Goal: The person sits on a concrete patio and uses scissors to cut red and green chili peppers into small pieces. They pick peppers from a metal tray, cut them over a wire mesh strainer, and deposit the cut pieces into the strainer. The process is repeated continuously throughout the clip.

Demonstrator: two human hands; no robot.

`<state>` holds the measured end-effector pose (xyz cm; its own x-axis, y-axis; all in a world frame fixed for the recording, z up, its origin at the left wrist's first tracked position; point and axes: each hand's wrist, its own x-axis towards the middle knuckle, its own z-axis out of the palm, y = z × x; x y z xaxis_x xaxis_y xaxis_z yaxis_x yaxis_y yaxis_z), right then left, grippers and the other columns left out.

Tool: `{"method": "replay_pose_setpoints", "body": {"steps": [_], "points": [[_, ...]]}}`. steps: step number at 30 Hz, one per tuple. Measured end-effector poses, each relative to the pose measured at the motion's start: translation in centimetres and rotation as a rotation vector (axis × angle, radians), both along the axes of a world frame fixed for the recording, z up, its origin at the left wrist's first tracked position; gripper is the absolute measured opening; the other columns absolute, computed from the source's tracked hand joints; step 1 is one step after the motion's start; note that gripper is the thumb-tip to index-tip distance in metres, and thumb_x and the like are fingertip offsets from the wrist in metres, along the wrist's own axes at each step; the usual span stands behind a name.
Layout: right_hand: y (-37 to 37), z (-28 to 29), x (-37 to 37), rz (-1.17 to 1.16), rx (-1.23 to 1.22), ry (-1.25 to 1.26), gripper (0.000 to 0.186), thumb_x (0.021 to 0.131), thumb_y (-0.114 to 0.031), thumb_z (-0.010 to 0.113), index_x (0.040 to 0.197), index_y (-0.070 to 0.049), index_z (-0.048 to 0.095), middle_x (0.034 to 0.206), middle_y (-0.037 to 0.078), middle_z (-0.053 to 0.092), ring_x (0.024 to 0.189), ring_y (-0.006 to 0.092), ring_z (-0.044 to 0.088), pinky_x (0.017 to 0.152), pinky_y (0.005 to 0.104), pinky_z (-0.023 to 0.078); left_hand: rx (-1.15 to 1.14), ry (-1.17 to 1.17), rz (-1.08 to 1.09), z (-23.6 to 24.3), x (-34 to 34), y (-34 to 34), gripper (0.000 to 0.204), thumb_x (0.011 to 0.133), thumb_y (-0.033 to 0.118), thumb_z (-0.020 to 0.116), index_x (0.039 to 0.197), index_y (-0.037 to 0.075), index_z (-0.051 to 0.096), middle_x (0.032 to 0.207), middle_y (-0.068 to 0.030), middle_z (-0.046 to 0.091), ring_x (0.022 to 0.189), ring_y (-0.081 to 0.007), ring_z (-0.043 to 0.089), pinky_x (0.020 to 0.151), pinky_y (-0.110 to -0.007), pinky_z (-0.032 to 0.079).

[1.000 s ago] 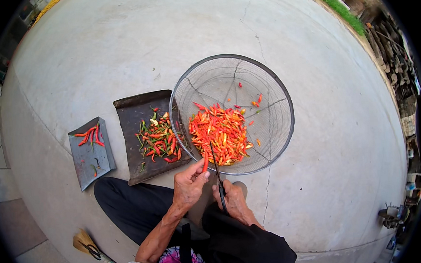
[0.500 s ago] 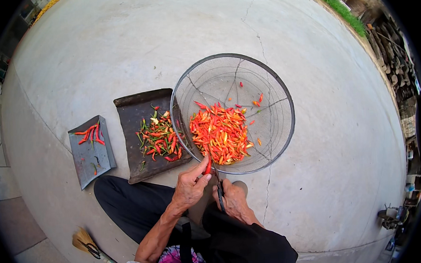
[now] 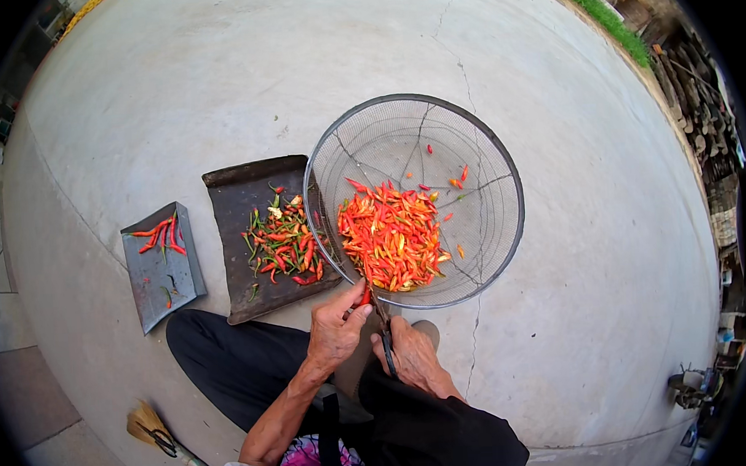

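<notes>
A red chili pepper [image 3: 365, 297] is pinched between the thumb and fingers of my left hand [image 3: 334, 334], just off the near rim of a round wire mesh basket [image 3: 479, 156]. My right hand [image 3: 415, 355] grips dark-handled scissors [image 3: 388, 350], whose blades reach up beside that chili. Whether the blades touch it is too small to tell. Inside the basket lies a heap of cut red and orange chilies [image 3: 394, 236]. To its left, a dark metal pan [image 3: 232, 207] holds chilies with green stems [image 3: 281, 242], partly under the basket's overhanging rim.
A smaller grey dustpan-like tray [image 3: 153, 299] with several long red chilies [image 3: 166, 234] stands at the far left. Below it lies a straw hand broom [image 3: 151, 426]. My dark-trousered knee [image 3: 219, 351] is close to the pan. Cracked concrete [image 3: 592, 221] surrounds everything, with stacked wood [image 3: 695, 102] at the right edge.
The left hand and its chili have drawn slightly back toward me. The scissors' tips have come lower, away from the heap. The basket has shifted very slightly to the right.
</notes>
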<state>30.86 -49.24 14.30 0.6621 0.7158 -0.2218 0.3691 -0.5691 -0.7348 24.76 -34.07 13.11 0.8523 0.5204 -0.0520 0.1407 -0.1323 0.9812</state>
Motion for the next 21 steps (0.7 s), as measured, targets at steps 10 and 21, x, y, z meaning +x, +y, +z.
{"method": "replay_pose_setpoints", "body": {"steps": [10,21], "points": [[-0.8,-1.8,-0.5,-0.066,0.08,0.07,0.032,0.088,-0.027,0.063,0.082,0.001,0.049,0.062,0.025,0.057,0.061,0.0443,0.061,0.056,0.0512,0.046,-0.309,-0.031,0.055,-0.4,0.4,-0.3,0.039,0.087,-0.004,0.062,0.126,0.0,0.06,0.097,-0.007,0.07,0.084,-0.007,0.061,0.073,-0.023,0.051],[-0.3,-0.3,-0.1,0.018,-0.03,-0.017,0.03,0.089,-0.026,0.062,0.085,0.001,0.049,0.065,0.025,0.059,0.06,0.0445,0.06,0.056,0.0511,0.047,-0.047,0.047,-0.027,0.6,0.1,0.4,0.037,0.086,-0.004,0.062,0.123,-0.002,0.061,0.091,-0.0087,0.066,0.082,-0.011,0.061,0.072,-0.025,0.049]]}}
